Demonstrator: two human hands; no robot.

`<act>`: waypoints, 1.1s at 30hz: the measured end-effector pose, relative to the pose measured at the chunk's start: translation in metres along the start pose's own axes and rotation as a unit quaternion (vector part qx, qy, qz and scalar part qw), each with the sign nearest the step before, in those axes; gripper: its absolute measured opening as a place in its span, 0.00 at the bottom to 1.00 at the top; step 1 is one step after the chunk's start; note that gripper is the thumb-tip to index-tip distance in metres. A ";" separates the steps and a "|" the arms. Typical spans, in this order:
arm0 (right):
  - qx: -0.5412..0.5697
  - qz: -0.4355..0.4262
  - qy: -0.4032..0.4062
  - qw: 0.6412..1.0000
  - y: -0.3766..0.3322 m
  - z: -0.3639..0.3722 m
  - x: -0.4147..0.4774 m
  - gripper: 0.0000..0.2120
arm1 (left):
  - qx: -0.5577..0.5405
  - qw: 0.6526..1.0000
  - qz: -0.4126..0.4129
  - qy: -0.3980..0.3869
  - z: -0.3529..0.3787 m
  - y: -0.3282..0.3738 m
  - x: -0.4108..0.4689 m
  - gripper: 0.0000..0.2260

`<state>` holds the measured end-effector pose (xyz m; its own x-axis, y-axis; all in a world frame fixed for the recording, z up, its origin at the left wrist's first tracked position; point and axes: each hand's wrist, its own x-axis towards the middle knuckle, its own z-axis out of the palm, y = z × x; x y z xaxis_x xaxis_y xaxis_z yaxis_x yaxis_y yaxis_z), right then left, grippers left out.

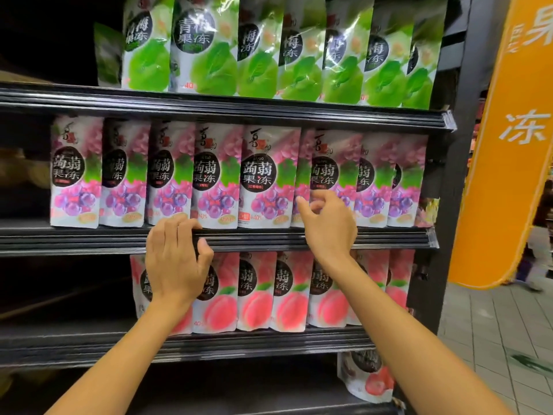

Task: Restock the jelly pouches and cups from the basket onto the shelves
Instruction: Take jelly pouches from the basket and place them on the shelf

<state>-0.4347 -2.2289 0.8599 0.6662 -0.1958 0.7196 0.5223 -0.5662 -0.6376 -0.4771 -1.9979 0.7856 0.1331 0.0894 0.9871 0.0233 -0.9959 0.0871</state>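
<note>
- The right hand (329, 226) hung before the right half of the middle shelf, fingers loosely curled and thumb out to the left. The thumb tip lay over a half-hidden pouch (302, 175). Whether it pinched that pouch or only brushed it could not be told.
- The left hand (175, 256) gripped the front rail (269, 235) of the middle shelf left of its centre, fingers hooked over the top edge and thumb against the rail's face.
- The half-hidden pouch stood upright, wedged between two neighbours. Its long axis was vertical, its top was up, and its printed face was mostly covered rather than square to the aisle.
- The other grape pouches (215, 175) stood upright along the shelf's front edge. They faced forward and overlapped one another from the left end to the right.
- The step in hand looked like settling that one pouch into the grape row. The next move probably called for squaring its face, seating its base at the front edge, then reaching for fresh stock. The basket was out of view.
- Green pouches (302, 55) lined the shelf above, and peach pouches (257, 292) ran to the right end of the shelf below. No cups showed.
</note>
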 end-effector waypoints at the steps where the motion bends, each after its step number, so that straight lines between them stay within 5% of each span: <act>1: 0.014 -0.001 -0.014 1.000 -0.001 0.000 0.001 0.12 | 0.001 1.000 -0.002 -0.004 -0.001 0.000 0.000 0.16; 7: 0.075 -0.022 -0.055 0.995 -0.003 -0.002 0.004 0.06 | 0.007 0.999 -0.010 -0.031 -0.005 0.002 0.004 0.15; 14: 0.119 -0.006 -0.001 0.993 0.016 -0.019 0.008 0.06 | 0.005 0.999 -0.006 -0.039 -0.006 0.000 0.001 0.16; 21: 0.091 -0.018 0.090 0.992 0.029 -0.036 0.014 0.11 | -0.003 0.999 -0.001 -0.033 -0.004 -0.002 0.001 0.16; 28: -0.011 0.046 0.038 0.998 0.039 -0.044 0.021 0.08 | -0.005 1.000 0.003 -0.026 -0.004 -0.001 -0.001 0.17; 33: 0.023 0.082 0.055 0.995 0.047 -0.058 0.024 0.05 | -0.004 1.000 0.006 -0.028 -0.006 0.001 0.002 0.17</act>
<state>-0.4249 -2.3068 0.8637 0.6830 -0.3709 0.6292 0.4370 -0.4828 -0.7589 -0.4829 -1.9989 0.7884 0.1877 0.0786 0.9791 0.0137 -0.9969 0.0774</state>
